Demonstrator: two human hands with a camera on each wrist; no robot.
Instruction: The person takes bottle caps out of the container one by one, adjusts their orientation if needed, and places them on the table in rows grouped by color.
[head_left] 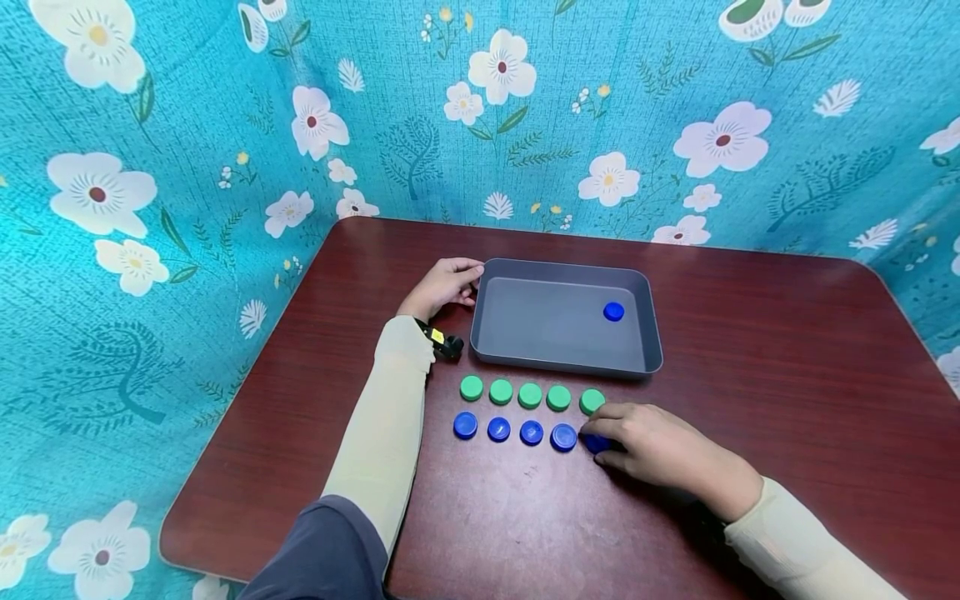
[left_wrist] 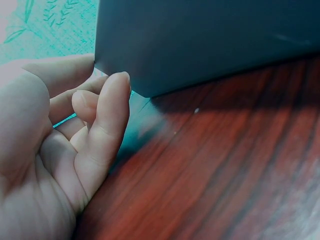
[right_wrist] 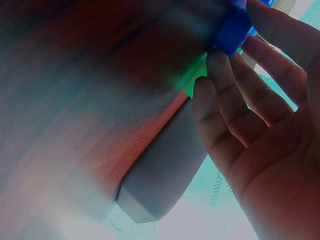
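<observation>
At the right end of a row of blue bottle caps point(head_left: 532, 432), my right hand point(head_left: 656, 442) pinches a blue bottle cap point(right_wrist: 234, 31) between thumb and fingers. The hand partly covers this cap in the head view. Just above runs a row of green bottle caps point(head_left: 529, 395), the rightmost beside my fingers. My left hand point(head_left: 442, 286) touches the upper left corner of a dark grey tray point(head_left: 555, 362) with a fingertip, its other fingers loosely bent. Inside the tray, toward the right, lies another blue bottle cap point(head_left: 613, 311).
Everything stands on a dark red wooden table point(head_left: 765, 350) with rounded corners. A blue flowered cloth point(head_left: 420, 125) hangs behind it and at the sides. A small black camera point(head_left: 450, 346) on the left wrist sits close to the tray's left side.
</observation>
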